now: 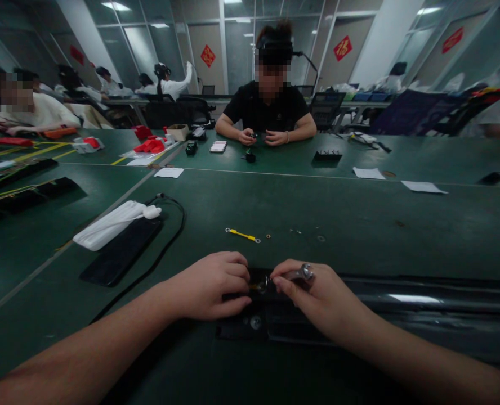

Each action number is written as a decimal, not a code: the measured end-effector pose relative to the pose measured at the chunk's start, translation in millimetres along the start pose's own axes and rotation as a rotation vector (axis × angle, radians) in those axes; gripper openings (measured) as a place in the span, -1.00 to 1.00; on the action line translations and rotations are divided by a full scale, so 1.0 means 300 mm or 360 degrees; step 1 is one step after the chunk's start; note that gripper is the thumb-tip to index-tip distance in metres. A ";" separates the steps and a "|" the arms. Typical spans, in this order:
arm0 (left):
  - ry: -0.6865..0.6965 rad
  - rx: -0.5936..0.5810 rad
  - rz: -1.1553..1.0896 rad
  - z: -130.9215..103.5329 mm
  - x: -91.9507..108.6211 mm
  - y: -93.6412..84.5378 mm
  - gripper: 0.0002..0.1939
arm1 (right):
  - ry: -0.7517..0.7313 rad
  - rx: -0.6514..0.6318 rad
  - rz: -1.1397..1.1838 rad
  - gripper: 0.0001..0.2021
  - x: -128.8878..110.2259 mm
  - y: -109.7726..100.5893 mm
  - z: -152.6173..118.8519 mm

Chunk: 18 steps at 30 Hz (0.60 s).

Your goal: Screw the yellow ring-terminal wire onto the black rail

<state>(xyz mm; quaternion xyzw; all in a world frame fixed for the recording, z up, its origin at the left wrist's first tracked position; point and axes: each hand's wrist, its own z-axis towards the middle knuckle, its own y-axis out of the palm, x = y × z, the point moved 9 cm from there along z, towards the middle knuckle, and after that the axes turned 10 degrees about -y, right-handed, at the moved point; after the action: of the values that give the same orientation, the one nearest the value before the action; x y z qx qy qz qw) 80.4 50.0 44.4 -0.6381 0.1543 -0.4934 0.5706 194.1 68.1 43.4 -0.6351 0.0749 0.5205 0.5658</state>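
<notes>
A long black glossy part [414, 298] lies along the table's near edge, running off to the right. My left hand [218, 286] rests on its left end with fingers bent together; a bit of yellow wire shows at the fingertips, and whatever they hold is hidden. Beside it, my right hand [313, 292] pinches a small metal piece near a ring terminal [262, 287], and a metal wrench [304, 272] is tucked in the same hand. Just beyond lie a yellow wire with ring ends [242, 234] and a small brass nut [268, 236].
On the left are a black power bank [121, 253], a white wrapped bundle [108, 225] and a black cable [181, 225]. Across the green table [216, 197] a person in black [268, 107] handles small parts. Papers and red pieces [151, 144] lie farther off.
</notes>
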 end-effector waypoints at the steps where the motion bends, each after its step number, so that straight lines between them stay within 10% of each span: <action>1: -0.0005 -0.0004 -0.0002 0.000 -0.001 0.000 -0.88 | 0.0015 -0.0003 -0.0012 -0.84 0.003 0.000 0.000; 18: -0.0009 -0.0040 0.0023 0.000 -0.003 0.007 -0.85 | -0.0085 -0.0098 -0.0106 -0.83 -0.018 0.018 -0.004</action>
<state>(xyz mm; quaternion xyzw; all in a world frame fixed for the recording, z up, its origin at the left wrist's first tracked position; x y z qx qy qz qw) 80.8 50.0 42.0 -0.6455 0.1634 -0.4854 0.5666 188.7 62.7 43.8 -0.6402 0.0223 0.5202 0.5648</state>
